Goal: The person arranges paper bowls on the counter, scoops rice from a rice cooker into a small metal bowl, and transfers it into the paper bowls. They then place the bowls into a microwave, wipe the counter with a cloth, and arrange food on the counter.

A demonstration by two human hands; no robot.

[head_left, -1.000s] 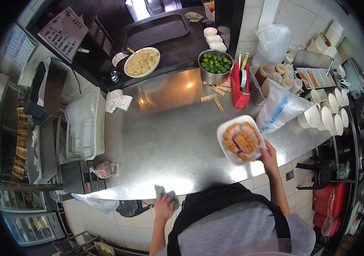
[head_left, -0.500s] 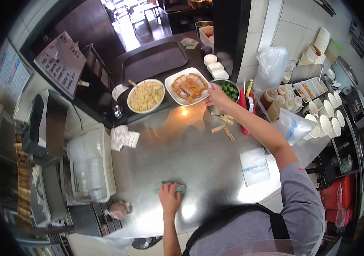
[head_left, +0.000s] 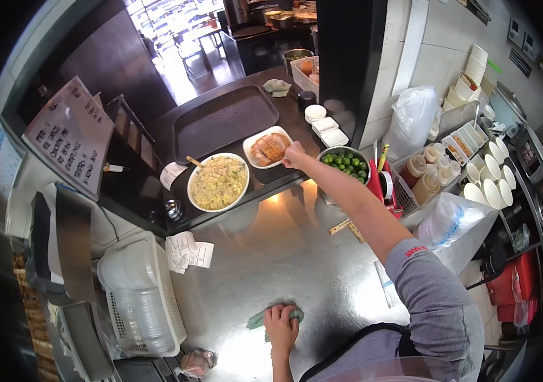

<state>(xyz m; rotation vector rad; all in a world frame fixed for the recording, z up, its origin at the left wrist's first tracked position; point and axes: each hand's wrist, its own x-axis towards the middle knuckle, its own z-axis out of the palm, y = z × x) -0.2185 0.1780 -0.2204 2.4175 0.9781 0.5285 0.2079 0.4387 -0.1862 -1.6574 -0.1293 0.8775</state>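
My right hand pinches the right rim of a white square plate at the pass-through ledge. Sliced browned meat lies on that plate. Just left of it stands a white bowl of fried rice with a handle sticking out. My left hand presses down on a crumpled green cloth on the steel counter, fingers curled over it. A metal bowl of small green limes is close beside my right forearm.
Behind the plate lies a dark tray. Small white dishes are stacked to its right. Paper slips and a basket of clear plastic containers are at left. Clothespins, squeeze bottles and paper cups are at right.
My right hand has moved the meat plate farther away onto the ledge, near the dark tray. My left hand and the cloth have shifted to the right and nearer me. The view has tilted.
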